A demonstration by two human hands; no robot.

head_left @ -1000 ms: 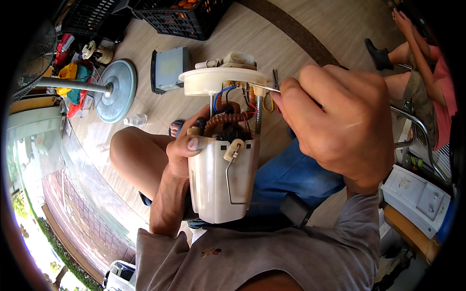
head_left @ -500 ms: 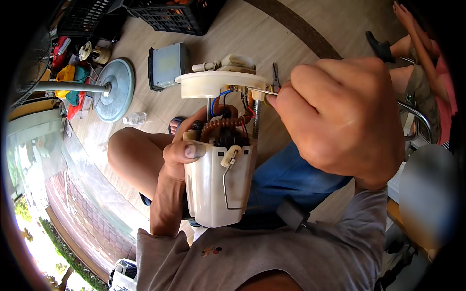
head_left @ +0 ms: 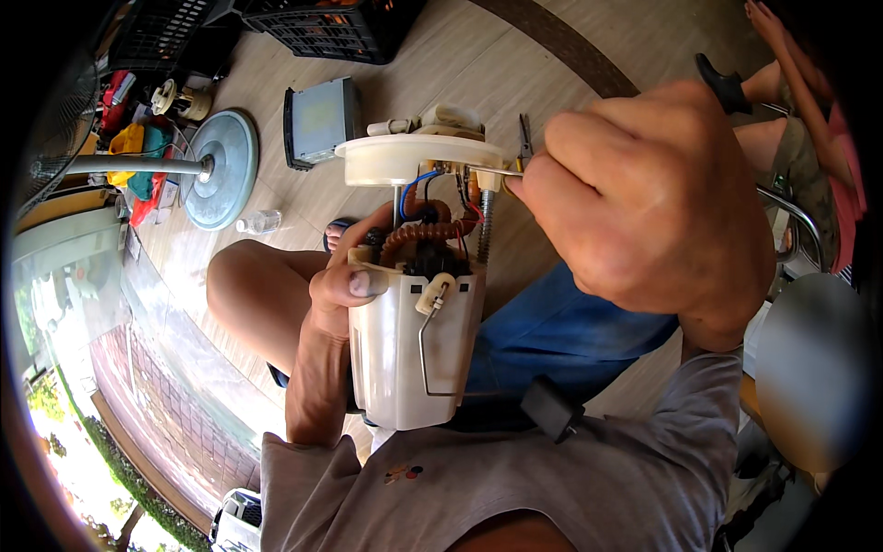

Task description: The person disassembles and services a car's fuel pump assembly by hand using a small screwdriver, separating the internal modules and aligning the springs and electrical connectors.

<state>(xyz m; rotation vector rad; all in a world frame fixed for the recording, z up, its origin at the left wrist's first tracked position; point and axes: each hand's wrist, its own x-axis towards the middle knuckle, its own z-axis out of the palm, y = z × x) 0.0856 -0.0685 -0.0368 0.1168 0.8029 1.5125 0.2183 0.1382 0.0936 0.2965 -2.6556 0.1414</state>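
A white plastic fuel pump module (head_left: 414,340) stands upright in front of me, with a round cap (head_left: 391,164) on top. My left hand (head_left: 338,290) is closed around its left side, thumb on the rim. Between cap and body run an orange-brown corrugated hose (head_left: 428,233), blue, red and dark wires, and a spring-wrapped rod (head_left: 486,225). A bent wire float arm hangs down the front. My right hand (head_left: 635,202), in a fist, grips a thin metal-shafted tool (head_left: 499,171). Its tip reaches under the cap by the wire ends; the handle is hidden in the fist.
Pliers (head_left: 524,138) lie on the floor behind my right hand. Farther left are a grey metal box (head_left: 322,120), a clear bottle (head_left: 259,222) and a round stand base (head_left: 221,175). A black crate (head_left: 322,32) is at the back. Another person (head_left: 809,138) sits at right.
My right fist has shifted slightly up and right, the tool's tip staying under the cap. The left hand and the fuel pump module have hardly moved.
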